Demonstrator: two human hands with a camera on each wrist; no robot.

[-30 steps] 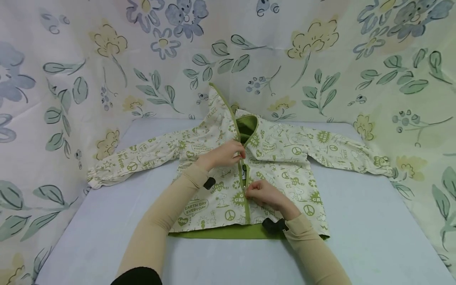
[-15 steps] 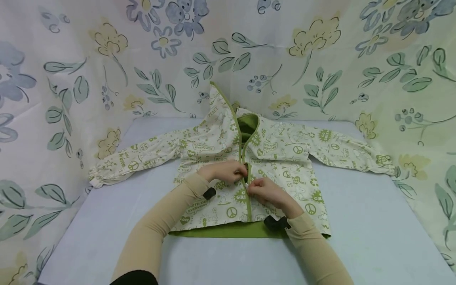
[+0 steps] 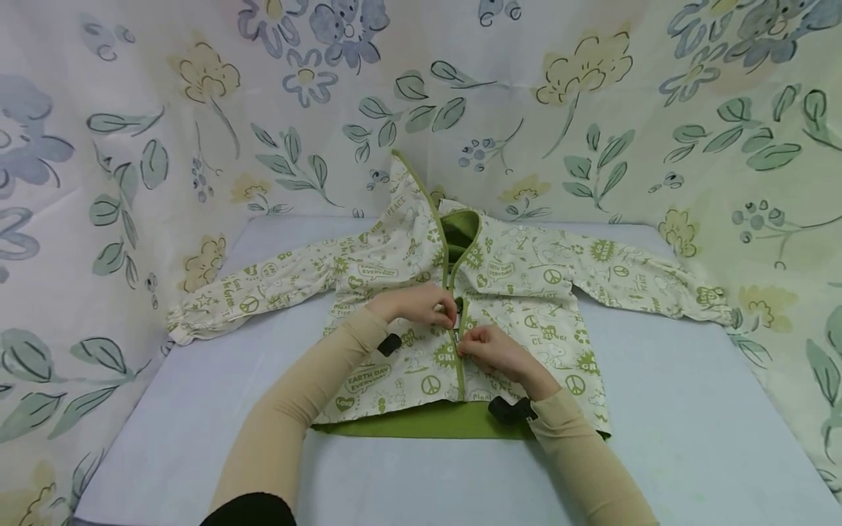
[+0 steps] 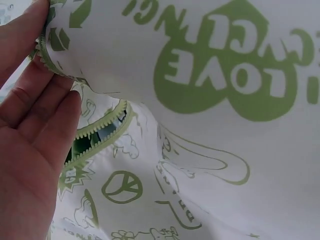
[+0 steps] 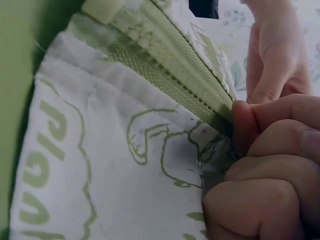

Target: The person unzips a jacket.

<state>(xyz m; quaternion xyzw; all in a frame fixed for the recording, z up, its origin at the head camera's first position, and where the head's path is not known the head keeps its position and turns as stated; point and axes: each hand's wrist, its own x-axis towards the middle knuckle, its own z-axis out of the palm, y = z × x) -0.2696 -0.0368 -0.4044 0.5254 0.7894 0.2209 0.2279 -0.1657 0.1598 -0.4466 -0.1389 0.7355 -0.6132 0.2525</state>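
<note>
A small cream hooded jacket [image 3: 520,277] with green prints and green lining lies face up on the table, sleeves spread to both sides. Its green zipper [image 3: 460,358] runs down the front and is joined below my hands and parted above them. My left hand [image 3: 427,305] pinches the left front edge by the zipper teeth [image 4: 95,132]. My right hand [image 3: 490,349] pinches the jacket cloth at the zipper tape [image 5: 170,65], fingers curled tight. Both hands sit close together at mid chest. The zipper slider is hidden behind my fingers.
The jacket rests on a pale blue table top [image 3: 691,409]. Floral cloth [image 3: 131,146] hangs as walls at the back and both sides. The hood [image 3: 414,197] leans against the back cloth. Both forearms wear tan sleeves with black wrist mounts [image 3: 509,410].
My left hand has come down the zipper from the neck opening to mid chest. My right hand has shifted up a little, so the two hands now meet.
</note>
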